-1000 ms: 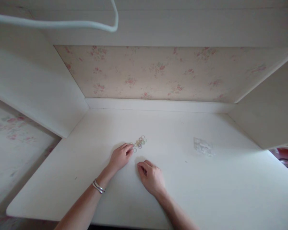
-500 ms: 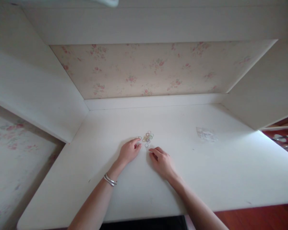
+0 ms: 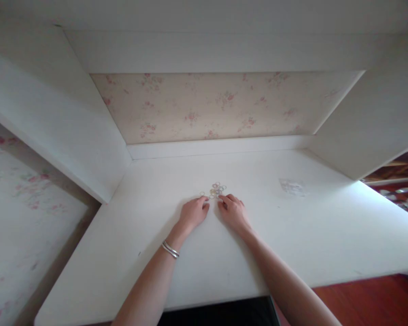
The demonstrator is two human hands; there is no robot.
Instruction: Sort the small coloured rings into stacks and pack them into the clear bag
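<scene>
A small cluster of thin, pale-coloured rings (image 3: 218, 186) lies on the white desktop (image 3: 204, 267); their material is too small to tell. Just left of the cluster is my left hand (image 3: 194, 213), its index finger stretched to the loose rings at that side and the thumb apart. My right hand (image 3: 234, 213) rests against the cluster's near right side. Its index fingertip touches the rings, a gap shows between finger and thumb, and the other fingers are curled. I see nothing held in either hand.
A clear plastic bag (image 3: 292, 187) lies to the right on the desktop. White side panels (image 3: 357, 122) and a low back ledge (image 3: 221, 146) enclose the desk. Behind is floral wallpaper (image 3: 207, 108). A black object (image 3: 221, 312) sits below the front edge.
My right hand has moved forward to the rings and now touches them. My left hand stays beside the cluster with its index finger out. The camera view has shifted slightly.
</scene>
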